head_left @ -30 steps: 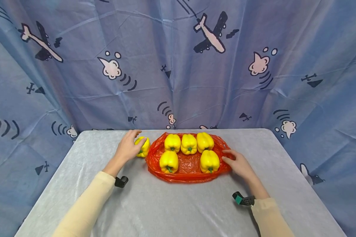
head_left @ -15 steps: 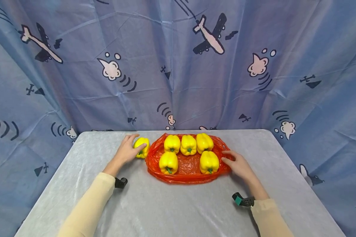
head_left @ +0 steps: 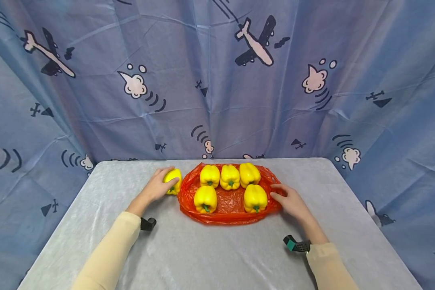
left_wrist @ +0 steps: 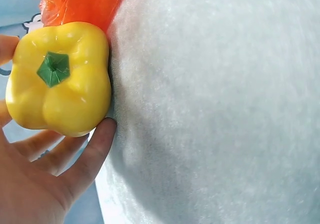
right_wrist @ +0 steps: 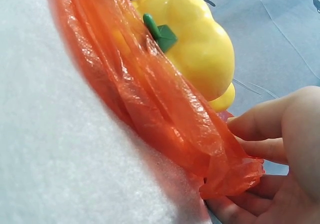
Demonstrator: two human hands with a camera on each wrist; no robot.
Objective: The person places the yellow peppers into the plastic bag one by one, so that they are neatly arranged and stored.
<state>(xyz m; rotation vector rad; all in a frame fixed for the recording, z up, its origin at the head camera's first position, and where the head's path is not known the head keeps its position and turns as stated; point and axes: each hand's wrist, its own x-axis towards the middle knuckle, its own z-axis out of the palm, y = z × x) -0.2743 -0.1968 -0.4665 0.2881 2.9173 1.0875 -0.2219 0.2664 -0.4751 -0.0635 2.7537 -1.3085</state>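
Note:
In the head view my left hand [head_left: 155, 187] curves round a yellow bell pepper [head_left: 173, 182] that stands on the table left of the red plastic bag [head_left: 229, 201]. The left wrist view has the pepper [left_wrist: 75, 99] upright, green stem on top, with fingers on its far side and one fingertip against its near lower side. Several more yellow bell peppers [head_left: 255, 197] stand on the opened bag in two rows. At the bag's right end, my right hand [head_left: 293, 202] holds the rim between thumb and fingers; the crumpled bag [right_wrist: 175, 119] fills that wrist view.
A pale grey cloth-covered table [head_left: 217, 257] carries everything. Its back edge meets a blue curtain [head_left: 210, 80] printed with planes. Black wrist devices [head_left: 148, 223] sit on both forearms. In the bag, a gap lies between the two front peppers.
My left hand has come down round the lone bell pepper and its fingers have closed in on it. The right hand stays at the bag's rim.

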